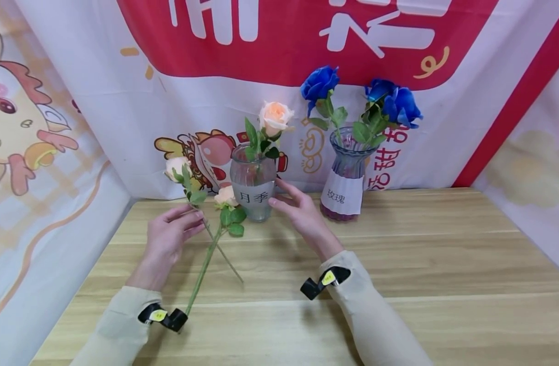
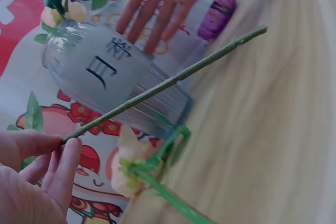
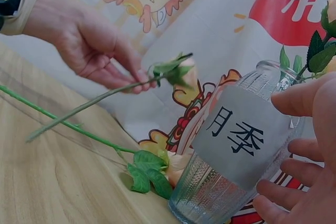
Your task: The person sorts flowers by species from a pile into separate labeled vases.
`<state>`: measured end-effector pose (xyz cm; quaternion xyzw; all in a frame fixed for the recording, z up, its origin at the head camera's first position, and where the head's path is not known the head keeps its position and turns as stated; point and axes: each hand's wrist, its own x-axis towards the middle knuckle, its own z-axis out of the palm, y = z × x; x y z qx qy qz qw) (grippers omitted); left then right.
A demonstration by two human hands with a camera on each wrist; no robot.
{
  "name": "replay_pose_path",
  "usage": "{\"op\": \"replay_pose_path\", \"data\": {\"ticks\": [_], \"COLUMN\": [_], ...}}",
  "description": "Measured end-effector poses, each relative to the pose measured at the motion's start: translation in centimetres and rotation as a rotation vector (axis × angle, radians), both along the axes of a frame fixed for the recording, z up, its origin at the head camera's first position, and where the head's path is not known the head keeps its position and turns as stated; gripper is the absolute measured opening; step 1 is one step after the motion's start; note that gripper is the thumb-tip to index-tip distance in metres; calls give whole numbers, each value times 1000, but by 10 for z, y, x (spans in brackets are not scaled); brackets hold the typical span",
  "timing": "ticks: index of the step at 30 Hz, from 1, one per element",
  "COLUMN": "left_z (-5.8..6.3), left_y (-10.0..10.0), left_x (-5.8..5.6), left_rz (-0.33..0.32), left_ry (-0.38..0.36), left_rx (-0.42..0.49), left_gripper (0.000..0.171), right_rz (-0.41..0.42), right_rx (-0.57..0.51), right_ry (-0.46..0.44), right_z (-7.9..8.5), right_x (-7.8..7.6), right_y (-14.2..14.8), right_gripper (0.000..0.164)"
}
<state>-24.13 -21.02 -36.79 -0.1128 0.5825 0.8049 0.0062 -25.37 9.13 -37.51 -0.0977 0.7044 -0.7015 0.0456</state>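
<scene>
My left hand (image 1: 169, 231) pinches the green stem (image 2: 163, 86) of a pale peach rose (image 1: 177, 169) between thumb and fingers, just below its leaves. The bloom points up and away, and the bare stem end slants down to the right above the table. A second peach rose (image 1: 208, 259) lies on the wood under it, its head by the foot of a clear glass vase (image 1: 254, 173). That vase has a white paper label and holds one peach rose (image 1: 275, 119). Beside the vase's right side is my right hand (image 1: 302, 211), fingers extended; whether they touch the glass I cannot tell.
A bluish-purple vase (image 1: 348, 162) with a white label stands to the right, holding several blue roses (image 1: 319, 85). Behind both vases hangs a printed red and white cloth (image 1: 242, 61). Similar cloth (image 1: 91, 127) flanks the wooden table (image 1: 435, 264).
</scene>
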Motion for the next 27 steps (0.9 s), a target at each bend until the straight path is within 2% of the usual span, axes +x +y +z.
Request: {"op": "replay_pose_path", "data": {"ticks": [7, 11, 15, 21, 27], "left_z": [25, 40, 49, 60, 77], "left_y": [-1, -1, 0, 3, 10], "left_x": [-8, -14, -19, -26, -31], "left_rz": [99, 161, 225, 286, 359], "left_ry": [81, 99, 102, 131, 158], "left_rx": [151, 276, 376, 468, 538], "left_gripper": [29, 32, 34, 33, 35], "right_rz": [-3, 0, 4, 8, 11], "right_rx": [5, 1, -10, -9, -11], "right_ry": [2, -4, -7, -9, -7], "right_z": [-1, -2, -2, -2, -1], "right_x": [0, 0, -1, -1, 0], "right_y": [1, 2, 2, 1, 0], "right_gripper": [65, 65, 65, 65, 65]}}
